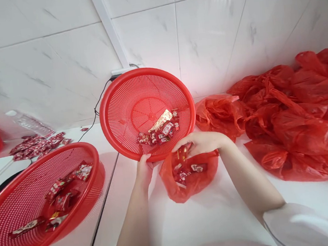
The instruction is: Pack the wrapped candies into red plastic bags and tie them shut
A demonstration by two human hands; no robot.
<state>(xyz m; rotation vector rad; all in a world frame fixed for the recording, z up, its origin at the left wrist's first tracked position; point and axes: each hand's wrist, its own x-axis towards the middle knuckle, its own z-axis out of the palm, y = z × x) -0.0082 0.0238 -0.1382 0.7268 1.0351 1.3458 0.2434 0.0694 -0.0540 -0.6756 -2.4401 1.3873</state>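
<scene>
My left hand (145, 168) is closed on the near rim of a round red plastic basket (142, 74), thumb over the edge. The basket tilts towards me, and small red wrapped packets (165, 130) and a gold one (163, 119) lie in its lower part. Just below it, a red plastic bag (189, 187) stands with its mouth spread, several red packets inside. Over that mouth, my right hand (200, 142) reaches in with bent fingers around a small red-and-gold packet (183, 152); its fingertips are partly hidden.
A second red basket (95, 154) with several packets stands at the left. Behind it are a pile of red packets (39, 145) and a clear plastic bottle (30, 122). Knotted red bags (296, 119) are heaped at the right. A black cable (96, 111) runs along the tiled wall.
</scene>
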